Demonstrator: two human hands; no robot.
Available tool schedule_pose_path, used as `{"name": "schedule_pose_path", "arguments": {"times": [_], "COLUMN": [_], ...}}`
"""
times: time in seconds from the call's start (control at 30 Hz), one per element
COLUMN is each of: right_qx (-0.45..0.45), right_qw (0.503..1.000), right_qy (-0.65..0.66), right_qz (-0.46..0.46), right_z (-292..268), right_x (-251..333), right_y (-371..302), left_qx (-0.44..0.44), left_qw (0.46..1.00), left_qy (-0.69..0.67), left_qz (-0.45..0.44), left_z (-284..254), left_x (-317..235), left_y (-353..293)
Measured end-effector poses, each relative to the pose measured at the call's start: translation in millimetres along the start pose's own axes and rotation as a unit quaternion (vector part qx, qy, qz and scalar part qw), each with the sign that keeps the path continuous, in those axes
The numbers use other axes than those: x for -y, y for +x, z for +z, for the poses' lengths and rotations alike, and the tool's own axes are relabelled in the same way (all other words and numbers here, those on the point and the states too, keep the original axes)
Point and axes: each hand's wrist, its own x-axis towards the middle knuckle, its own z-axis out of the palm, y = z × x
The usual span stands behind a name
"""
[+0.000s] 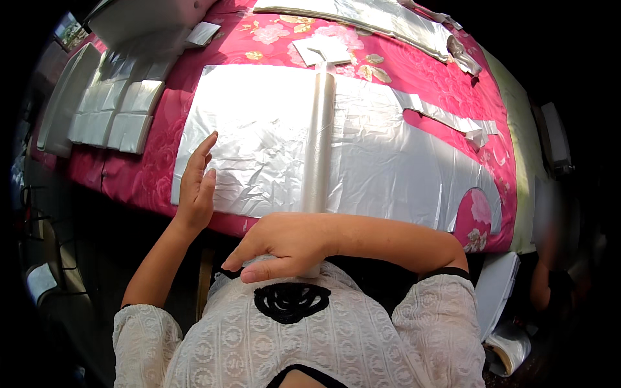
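— Two stacks of folded plastic bags [119, 110] sit over on the far left of the worktop [168, 97], the one with the pink flowered cloth. Do you see them?

— I do. And nearer us, the left hand [196, 182]?

— Open and flat, fingers together, held on edge at the left border of the big clear plastic sheet [259, 142]. It grips nothing; I can't tell whether it presses the film or only brushes it.

— What's that long pale thing down the middle?

— A roll of plastic film [319, 139], lying on the sheet and running straight away from the person. The right hand [284, 249] is closed over its near end, right against the white lace blouse [304, 330], so that end is pinned at the chest.

— And to the right?

— Cut-outs in the sheet where the pink cloth shows through, a loose strip of plastic [446, 116] beside them, and more sheets [362, 16] along the far edge.

— What could go wrong, do you think?

— The film looks thin and slippery to me. With only one end of the roll held, the far end might swing sideways and drag the sheet into creases. And if the left hand comes away, the sheet could slide along the smooth cloth towards the edge of the worktop. The loose strip could catch and tear as well.
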Motion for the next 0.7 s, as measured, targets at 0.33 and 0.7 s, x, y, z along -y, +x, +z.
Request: {"name": "schedule_pose_path", "arguments": {"times": [0.33,0.7], "right_qx": [-0.166,-0.326], "right_qw": [0.866,0.847], "right_qy": [-0.471,-0.420], "right_qz": [0.014,-0.015], "right_z": [-65.2,-27.7], "right_x": [-66.0,-96.3], "right_y": [-3.2,169.2], "left_qx": [-0.047,-0.054], "left_qw": [0.987,0.960], "left_qy": [-0.037,-0.061], "left_qz": [-0.147,-0.268], "left_z": [-56.2,-30.3], "left_x": [16.7,12.0], "left_y": [-105.9,-112.5]}}
